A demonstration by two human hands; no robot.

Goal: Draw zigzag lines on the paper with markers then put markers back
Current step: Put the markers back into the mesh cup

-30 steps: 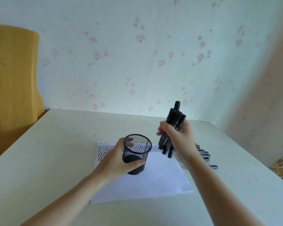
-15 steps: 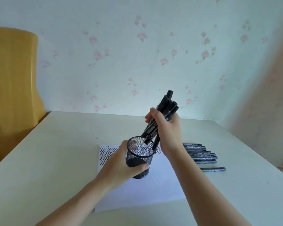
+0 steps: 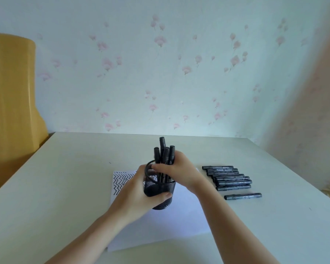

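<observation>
My left hand (image 3: 135,197) grips a black mesh pen cup (image 3: 158,189) that stands on the white paper (image 3: 179,220) in the middle of the table. My right hand (image 3: 179,168) holds a bundle of black markers (image 3: 163,153) upright, their lower ends inside the cup and their caps sticking up above my fingers. Black zigzag lines (image 3: 122,180) cover the paper's far left corner. Several more black markers (image 3: 229,178) lie in a row on the table to the right, with one marker (image 3: 243,196) lying apart nearer to me.
The pale table (image 3: 65,178) stands against a floral wallpapered wall (image 3: 160,73). A yellow wooden door or panel (image 3: 11,101) is at the left. The table's right edge runs beside the loose markers.
My right hand has swung the marker bundle from tilted above the cup to upright and lowered it into the cup. My left hand has kept hold of the cup.
</observation>
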